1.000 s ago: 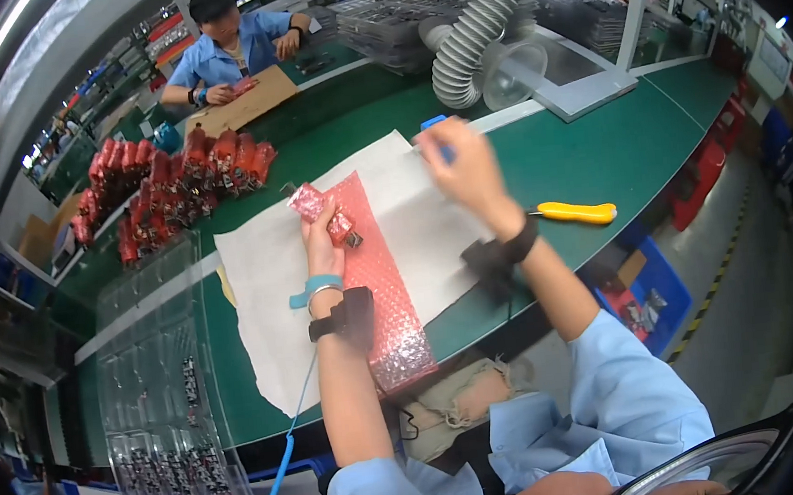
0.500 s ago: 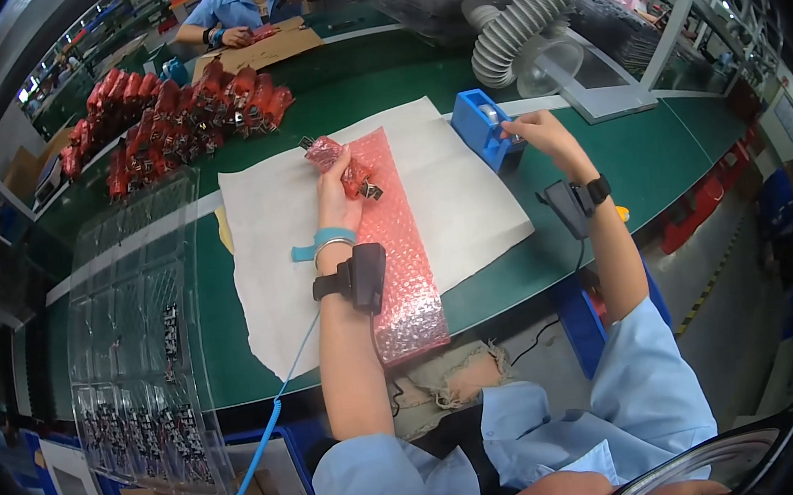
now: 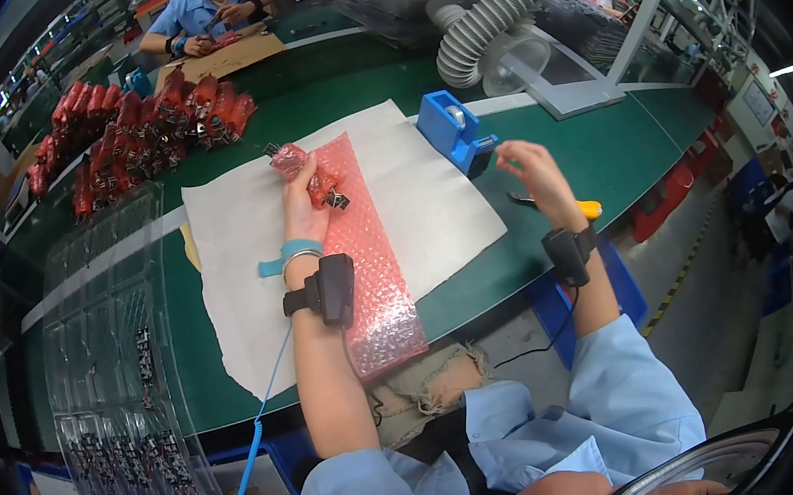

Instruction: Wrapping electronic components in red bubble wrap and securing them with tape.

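in the head view, the left hand (image 3: 307, 208) covers the middle of a red bubble-wrapped bundle (image 3: 324, 187), gripping it over the paper sheet (image 3: 439, 191); dark ends poke out. the right hand (image 3: 535, 175), fingers curled, is just beside a boxy blue tape dispenser (image 3: 443, 128); whether it pinches anything cannot be told. its wrist partly hides a yellow-handled tool (image 3: 590, 210). a glossy, pebbled bubble-wrap strip (image 3: 376, 278) lies on the matte paper.
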